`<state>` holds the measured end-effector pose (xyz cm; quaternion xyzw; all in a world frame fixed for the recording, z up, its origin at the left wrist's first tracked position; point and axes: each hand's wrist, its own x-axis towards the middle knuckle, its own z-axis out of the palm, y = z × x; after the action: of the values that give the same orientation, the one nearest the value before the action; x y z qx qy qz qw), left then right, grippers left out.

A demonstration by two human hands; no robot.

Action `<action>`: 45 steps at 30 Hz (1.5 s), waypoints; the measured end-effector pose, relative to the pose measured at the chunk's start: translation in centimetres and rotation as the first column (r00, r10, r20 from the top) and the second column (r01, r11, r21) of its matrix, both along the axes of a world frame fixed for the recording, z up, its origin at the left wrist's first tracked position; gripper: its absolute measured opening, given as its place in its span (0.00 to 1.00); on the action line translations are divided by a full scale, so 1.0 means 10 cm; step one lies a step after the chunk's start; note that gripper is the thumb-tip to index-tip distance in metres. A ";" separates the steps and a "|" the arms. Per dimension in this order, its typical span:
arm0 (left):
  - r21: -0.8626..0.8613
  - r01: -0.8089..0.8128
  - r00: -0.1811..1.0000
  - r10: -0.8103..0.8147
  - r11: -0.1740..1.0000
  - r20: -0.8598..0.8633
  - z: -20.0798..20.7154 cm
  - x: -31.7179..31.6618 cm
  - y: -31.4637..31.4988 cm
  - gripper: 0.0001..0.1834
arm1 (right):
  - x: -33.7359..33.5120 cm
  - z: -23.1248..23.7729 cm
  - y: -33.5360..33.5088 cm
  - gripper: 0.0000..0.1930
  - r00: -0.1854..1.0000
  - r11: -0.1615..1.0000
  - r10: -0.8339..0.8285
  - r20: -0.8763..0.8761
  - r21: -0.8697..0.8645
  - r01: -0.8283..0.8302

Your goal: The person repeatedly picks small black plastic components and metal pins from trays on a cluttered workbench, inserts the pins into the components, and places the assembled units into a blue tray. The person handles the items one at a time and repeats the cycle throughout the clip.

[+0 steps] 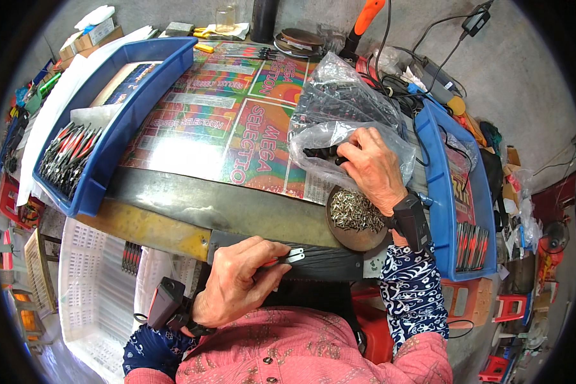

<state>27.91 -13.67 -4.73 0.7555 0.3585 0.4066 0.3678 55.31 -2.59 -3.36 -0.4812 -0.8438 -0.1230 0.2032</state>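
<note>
At the table's front edge, my left hand [240, 281] is closed on a slim red-and-black piece with a flat metal end [295, 256] that has holes in it. The rest of this piece is hidden by the fingers. My right hand [372, 168] reaches over the mouth of a clear plastic bag [313, 136], its fingers pinched around a small black part [341, 160]. More black parts [349, 99] fill the bag. Just below the right wrist sits a round dish [358, 243] holding a heap of small metal rivets [355, 210].
A blue tray [99, 192] with many red-and-black pieces [67, 153] stands at the left. Another blue tray [438, 192] holds similar pieces [472, 246] at the right. Printed sheets [198, 137] cover the table. A white crate [96, 281] stands lower left; cables [422, 83] lie at the back right.
</note>
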 end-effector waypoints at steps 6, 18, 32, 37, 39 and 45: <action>0.043 0.040 0.998 -0.038 0.998 -0.042 0.06 -0.02 -0.03 0.11 | -0.01 0.22 -0.23 0.11 0.968 0.997 0.073 -0.240 0.029 -0.068; 0.051 0.052 0.997 -0.050 0.997 -0.050 0.09 0.01 -0.28 0.14 | -0.47 0.24 -1.60 0.15 0.656 0.865 -0.094 -0.749 -0.387 -0.319; 0.070 0.102 0.992 -0.096 0.992 -0.082 0.11 0.07 -0.43 0.13 | -0.52 0.03 -1.88 0.11 0.416 0.799 -0.287 -0.863 -0.455 -0.393; 0.080 0.104 0.987 -0.093 0.991 -0.131 0.09 0.08 -0.45 0.13 | -0.51 -0.01 -1.88 0.11 0.404 0.772 -0.296 -0.866 -0.466 -0.432; 0.086 0.116 0.988 -0.105 0.990 -0.117 0.07 0.08 -0.45 0.13 | -0.52 -0.03 -1.89 0.10 0.412 0.769 -0.285 -0.865 -0.463 -0.441; 0.084 0.138 0.985 -0.128 0.987 -0.117 0.02 0.08 -0.46 0.14 | -0.52 -0.11 -1.87 0.09 0.386 0.734 -0.289 -0.876 -0.462 -0.498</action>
<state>28.71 -18.28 -4.51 0.8154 0.3081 0.3544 0.3384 50.09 -21.34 -4.47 -0.4433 -0.5999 0.4884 0.4528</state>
